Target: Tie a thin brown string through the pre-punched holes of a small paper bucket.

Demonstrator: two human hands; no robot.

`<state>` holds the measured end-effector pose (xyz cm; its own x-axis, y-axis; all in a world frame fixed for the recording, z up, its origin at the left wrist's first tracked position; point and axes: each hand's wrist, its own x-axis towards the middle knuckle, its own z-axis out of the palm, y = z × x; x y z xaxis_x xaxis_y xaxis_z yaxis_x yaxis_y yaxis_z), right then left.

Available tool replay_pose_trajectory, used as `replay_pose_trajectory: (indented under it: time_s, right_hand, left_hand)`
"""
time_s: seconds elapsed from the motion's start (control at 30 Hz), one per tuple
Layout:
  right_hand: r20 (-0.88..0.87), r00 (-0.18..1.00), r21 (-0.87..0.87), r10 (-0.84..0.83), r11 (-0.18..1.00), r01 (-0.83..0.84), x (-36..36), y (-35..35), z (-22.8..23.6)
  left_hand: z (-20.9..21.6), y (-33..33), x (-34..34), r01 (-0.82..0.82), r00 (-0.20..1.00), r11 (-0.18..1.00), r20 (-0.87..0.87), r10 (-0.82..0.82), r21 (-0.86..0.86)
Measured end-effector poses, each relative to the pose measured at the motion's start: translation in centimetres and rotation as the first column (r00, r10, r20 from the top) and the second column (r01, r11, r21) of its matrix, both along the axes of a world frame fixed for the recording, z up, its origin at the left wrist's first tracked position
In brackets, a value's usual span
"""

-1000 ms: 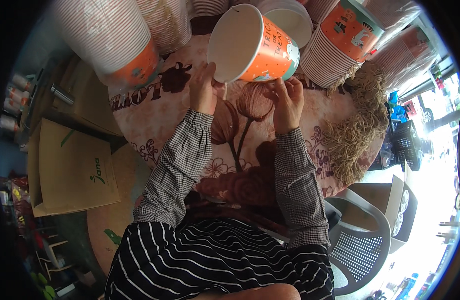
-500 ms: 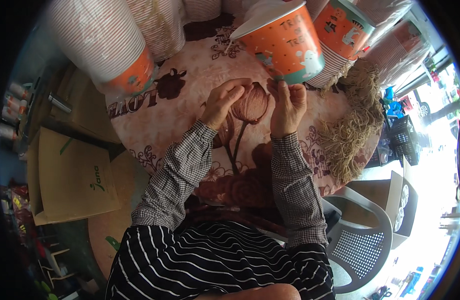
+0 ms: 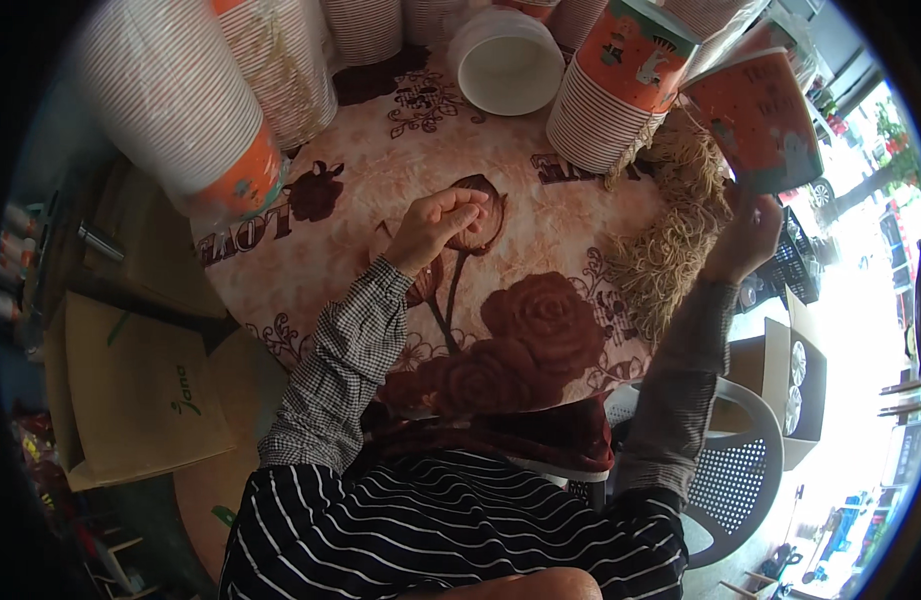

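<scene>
At the upper right, my right hand [image 3: 750, 240] grips an orange paper bucket [image 3: 755, 125] near its teal base. The bucket is tilted and slightly blurred, and it is held beyond the table's right edge. My left hand [image 3: 437, 230] hovers over the flower-print tablecloth [image 3: 370, 130] with its fingers curled against the thumb; whether anything is between them is hidden. A heap of tan strings [image 3: 670, 240] lies near the right edge of the table, left of my right forearm.
Tall stacks of paper buckets [image 3: 180, 90] line the table's far left and back. A white-lined bucket [image 3: 510, 75] lies on its side, and another orange stack [image 3: 620, 90] leans beside it. A cardboard box [image 3: 145, 390] is at left, a grey plastic chair [image 3: 740, 480] at right.
My right hand has swung to the right with the bucket, away from my left hand. My left hand has stayed over the cloth, its fingers now more curled. The view has shifted slightly.
</scene>
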<state>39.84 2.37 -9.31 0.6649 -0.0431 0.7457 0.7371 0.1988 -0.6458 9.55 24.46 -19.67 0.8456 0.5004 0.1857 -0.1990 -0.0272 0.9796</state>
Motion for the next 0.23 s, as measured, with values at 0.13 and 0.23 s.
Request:
replay_pose_trajectory:
  time_s: [0.13,0.23]
  right_hand:
    - [0.124,0.992,-0.244,-0.014,0.969,0.044,3.7,0.6,5.2]
    - [0.366,0.93,-0.55,-0.036,0.798,0.247,5.8,2.5,9.8]
  left_hand:
    - [-0.5,0.2,0.2,0.031,1.0,0.999,-0.007,-0.031,0.011]
    - [-0.3,0.4,-0.2,0.018,0.999,0.999,-0.036,-0.016,0.04]
